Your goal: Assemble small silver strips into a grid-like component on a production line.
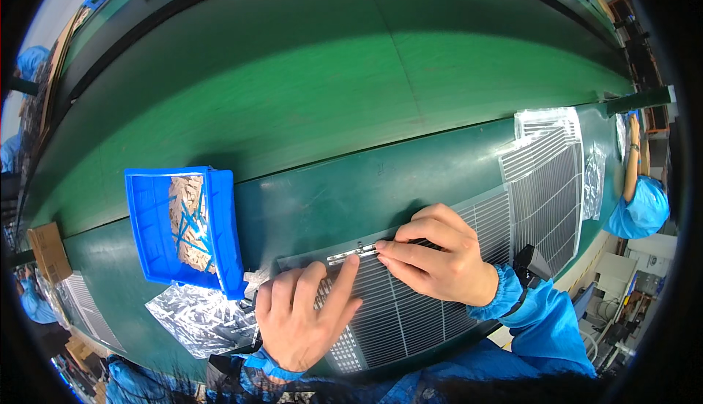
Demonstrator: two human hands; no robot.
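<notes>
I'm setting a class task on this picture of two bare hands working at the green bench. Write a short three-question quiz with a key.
1. True or false: the blue rectangular plastic bin stands to the left of the bare right hand.

2. Which thing does the index finger of the bare left hand touch?
A) the bin
B) the narrow silvery strip
C) the brown cardboard box

3. Fill in the colour: inside the bin, slender ____ strips lie among small flat beige pieces.

Key: 1 true; 2 B; 3 blue.
</notes>
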